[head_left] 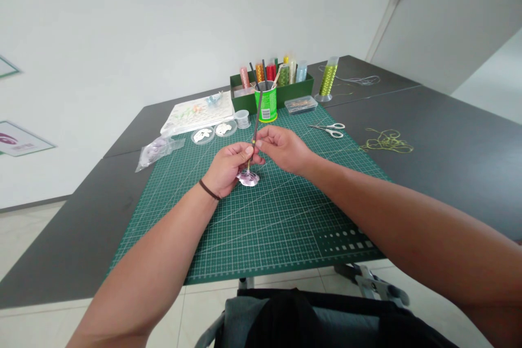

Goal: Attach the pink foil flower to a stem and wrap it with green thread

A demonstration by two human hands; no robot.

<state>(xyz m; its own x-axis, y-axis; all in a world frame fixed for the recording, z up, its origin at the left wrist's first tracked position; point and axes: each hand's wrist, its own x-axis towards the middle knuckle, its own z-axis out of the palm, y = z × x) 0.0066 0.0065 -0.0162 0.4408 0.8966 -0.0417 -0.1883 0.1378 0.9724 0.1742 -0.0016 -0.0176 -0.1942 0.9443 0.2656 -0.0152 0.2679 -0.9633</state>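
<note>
In the head view, my left hand (228, 169) pinches the lower part of a thin dark stick (258, 115), which stands nearly upright. Below those fingers hangs a pale purple flower (249, 178), its petals facing down and thin wires or threads running up to the stick. My right hand (283, 148) is closed, thumb and fingertips pinched on the stick just above the left fingers. A small band of yellow-green thread (253, 142) shows on the stick there. Whether the right fingertips also hold a loose thread end is too small to tell.
Under my hands lies a green cutting mat (261, 228). Beyond stand a green can (268, 106) with sticks, a box (244, 102) of thread spools and a yellow-green spool (328, 79). Scissors (332, 129) and tangled thread (387, 141) lie right; a plastic bag (157, 151) lies left.
</note>
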